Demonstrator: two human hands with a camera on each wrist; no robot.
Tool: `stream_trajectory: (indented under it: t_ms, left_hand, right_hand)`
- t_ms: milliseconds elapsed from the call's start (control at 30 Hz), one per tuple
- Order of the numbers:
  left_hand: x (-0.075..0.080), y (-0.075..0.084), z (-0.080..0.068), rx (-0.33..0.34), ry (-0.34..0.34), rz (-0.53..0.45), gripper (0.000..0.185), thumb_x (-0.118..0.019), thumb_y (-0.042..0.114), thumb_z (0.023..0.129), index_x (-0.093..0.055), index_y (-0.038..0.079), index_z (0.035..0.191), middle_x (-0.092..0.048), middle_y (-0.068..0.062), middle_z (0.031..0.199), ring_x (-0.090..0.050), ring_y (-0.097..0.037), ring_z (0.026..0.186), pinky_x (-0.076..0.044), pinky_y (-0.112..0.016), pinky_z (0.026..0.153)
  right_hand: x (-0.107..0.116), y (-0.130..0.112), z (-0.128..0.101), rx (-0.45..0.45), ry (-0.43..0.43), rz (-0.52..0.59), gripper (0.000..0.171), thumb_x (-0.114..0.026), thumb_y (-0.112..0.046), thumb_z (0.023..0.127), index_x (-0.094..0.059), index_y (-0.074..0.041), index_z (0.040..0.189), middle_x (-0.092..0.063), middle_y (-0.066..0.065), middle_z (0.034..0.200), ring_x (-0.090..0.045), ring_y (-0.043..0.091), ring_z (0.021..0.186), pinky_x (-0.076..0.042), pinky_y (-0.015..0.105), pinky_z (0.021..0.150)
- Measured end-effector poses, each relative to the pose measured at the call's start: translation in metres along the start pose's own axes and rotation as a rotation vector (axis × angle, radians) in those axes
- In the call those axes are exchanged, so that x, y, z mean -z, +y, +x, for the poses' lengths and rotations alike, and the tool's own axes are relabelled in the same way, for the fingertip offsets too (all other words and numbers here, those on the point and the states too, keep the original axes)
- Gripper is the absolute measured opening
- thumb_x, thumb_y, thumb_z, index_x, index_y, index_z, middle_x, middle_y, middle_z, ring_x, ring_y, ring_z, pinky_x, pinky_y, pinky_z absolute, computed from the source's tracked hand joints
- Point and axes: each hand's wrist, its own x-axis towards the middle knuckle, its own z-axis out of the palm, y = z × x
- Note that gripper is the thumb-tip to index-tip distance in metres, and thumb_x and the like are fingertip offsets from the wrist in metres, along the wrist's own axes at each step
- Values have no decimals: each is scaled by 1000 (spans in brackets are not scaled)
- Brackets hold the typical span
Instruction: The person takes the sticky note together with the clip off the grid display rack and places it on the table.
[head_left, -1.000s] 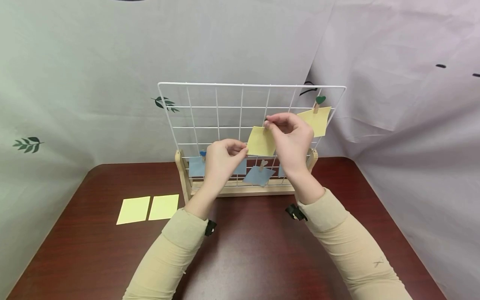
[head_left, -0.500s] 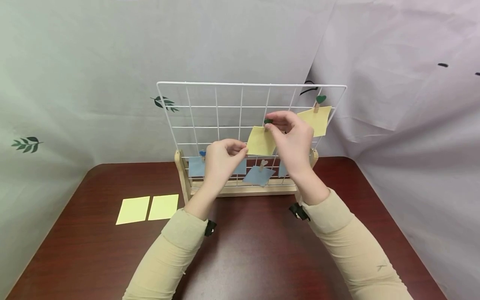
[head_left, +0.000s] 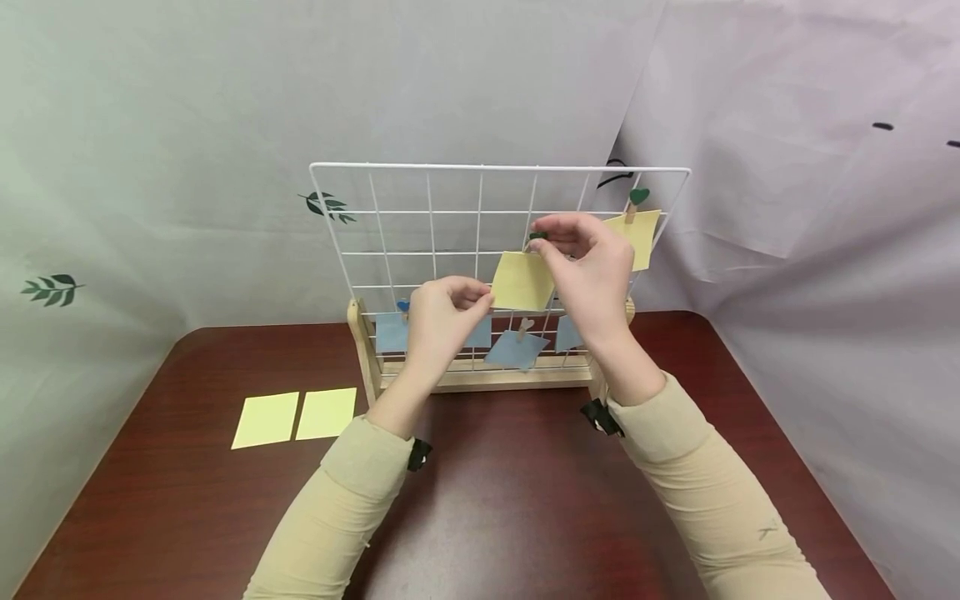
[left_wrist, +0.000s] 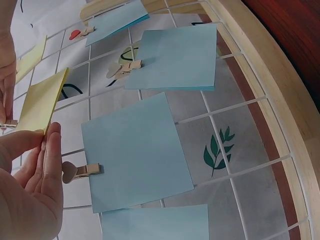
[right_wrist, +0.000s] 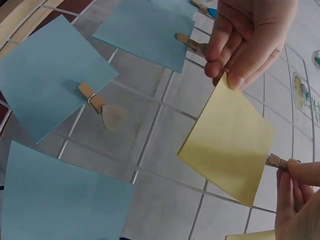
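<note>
My left hand (head_left: 450,317) pinches the lower left corner of a yellow paper note (head_left: 520,282) between thumb and fingers. At the note's upper edge, my right hand (head_left: 592,267) pinches a small wooden clothespin (right_wrist: 275,161) with a green heart on its end. The note lies in front of a white wire grid (head_left: 455,212). In the right wrist view the clothespin's tip meets the note's edge; whether it also clamps a wire I cannot tell. Just behind my right hand, another yellow note (head_left: 643,237) hangs from a green-heart clothespin (head_left: 636,202).
Lower on the grid hang several blue notes (head_left: 516,350) on heart clothespins, partly covered by my left hand. A wooden stand (head_left: 487,380) holds the grid on the dark red table (head_left: 487,500). Two yellow notes (head_left: 265,419) lie flat side by side at the left.
My right hand has shifted slightly up and right, and its thumb and index finger stand further apart, showing more of the green heart. The left hand and note have hardly moved.
</note>
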Motion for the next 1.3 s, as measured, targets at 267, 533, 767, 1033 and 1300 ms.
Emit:
stream_trajectory:
  t_ms: [267, 533, 767, 1033, 1300]
  left_hand:
    - [4, -2, -1, 35, -17, -27, 13, -80, 10, 93, -83, 1, 102, -83, -15, 92, -79, -29, 81, -55, -18, 67]
    - [9, -8, -7, 94, -65, -150, 13, -79, 7, 93, -82, -2, 102, -82, -19, 93, -80, -18, 74, -56, -14, 63]
    - [21, -14, -15, 169, -95, -252, 15, -77, 1, 94, -79, -6, 106, -81, -25, 97, -72, 3, 66, -62, -15, 70]
    - [40, -28, -27, 238, -93, -281, 19, -76, -1, 94, -76, -11, 110, -80, -24, 99, -74, 2, 68, -64, -17, 74]
    - [62, -42, -43, 309, -83, -296, 20, -74, -2, 95, -74, -14, 112, -80, -8, 90, -77, -3, 71, -65, -20, 77]
  right_hand:
    - [0, -2, -1, -31, -25, 29, 17, -78, 13, 87, -76, 12, 104, -78, 27, 103, -71, -7, 79, -61, 16, 78]
    - [5, 0, -11, -108, -54, 20, 18, -80, 7, 89, -78, 8, 107, -78, 26, 103, -71, -5, 79, -62, 16, 78]
    - [10, 0, -21, -148, -61, 99, 18, -80, 10, 87, -77, 11, 105, -80, 16, 97, -73, -2, 77, -63, 18, 78]
    - [21, 7, -37, -209, -72, 129, 21, -81, 10, 87, -77, 10, 107, -77, -19, 90, -74, -1, 79, -62, 16, 80]
    - [33, 12, -52, -236, -42, 129, 21, -81, 11, 87, -77, 12, 107, -77, -19, 88, -73, -2, 77, -61, 15, 78]
